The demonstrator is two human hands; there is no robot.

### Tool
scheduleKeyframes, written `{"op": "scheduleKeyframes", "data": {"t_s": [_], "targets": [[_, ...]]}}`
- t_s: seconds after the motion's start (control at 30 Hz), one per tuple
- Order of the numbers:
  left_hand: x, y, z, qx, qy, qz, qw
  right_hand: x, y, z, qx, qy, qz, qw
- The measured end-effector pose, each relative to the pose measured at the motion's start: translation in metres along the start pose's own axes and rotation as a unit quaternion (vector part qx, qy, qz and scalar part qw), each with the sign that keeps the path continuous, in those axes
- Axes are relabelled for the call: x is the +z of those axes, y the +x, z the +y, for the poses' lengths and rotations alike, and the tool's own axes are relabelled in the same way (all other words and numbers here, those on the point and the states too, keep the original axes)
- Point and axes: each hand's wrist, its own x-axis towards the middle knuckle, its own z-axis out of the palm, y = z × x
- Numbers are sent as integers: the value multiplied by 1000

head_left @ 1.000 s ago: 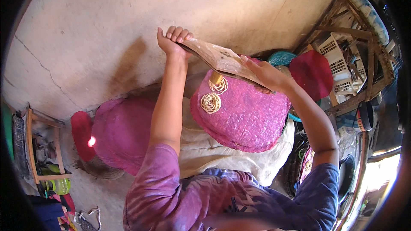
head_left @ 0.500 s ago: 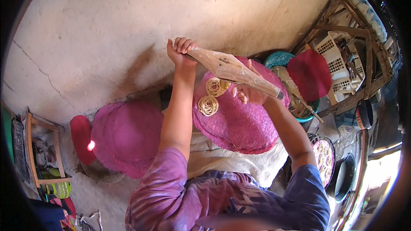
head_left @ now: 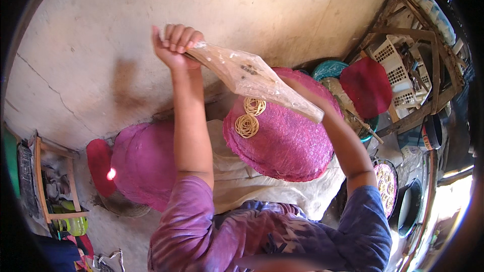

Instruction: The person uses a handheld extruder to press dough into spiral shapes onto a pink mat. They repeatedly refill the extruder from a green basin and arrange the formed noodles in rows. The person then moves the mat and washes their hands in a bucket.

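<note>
My left hand (head_left: 177,45) is closed round the upper end of a long wooden piece (head_left: 252,73), wide in the middle and tapering toward both ends. The wood is held raised and slants down to the right. Behind it runs my right forearm (head_left: 333,126); the wood hides the right hand and its fingers. Below the wood lies a round magenta mat (head_left: 287,146) with a rough, shiny surface. Two coils of pale strands rest near its left side, an upper coil (head_left: 254,106) and a lower coil (head_left: 247,126).
More magenta mats (head_left: 143,158) and a red piece (head_left: 101,166) lie at left. At right are another red piece (head_left: 366,88), a teal tub (head_left: 327,69), a white crate (head_left: 388,60) and a tray of coils (head_left: 385,184). A wall (head_left: 126,30) stands ahead.
My left hand has moved up and left, drawing the wooden piece with it. The right hand, earlier visible beneath the wood with fingers apart, is now hidden behind it.
</note>
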Motion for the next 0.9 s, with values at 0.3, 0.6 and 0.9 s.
{"op": "scheduleKeyframes", "data": {"t_s": [0.3,0.6,0.9], "targets": [[93,-136,-80,-313,591,-278,689,11,-175,-40,-140,-286,29,947],[118,-196,-162,-343,610,-425,574,19,-170,56,-84,-191,103,973],[142,-145,-159,-372,559,-494,552,58,-204,-89,-501,-329,-69,797]]}}
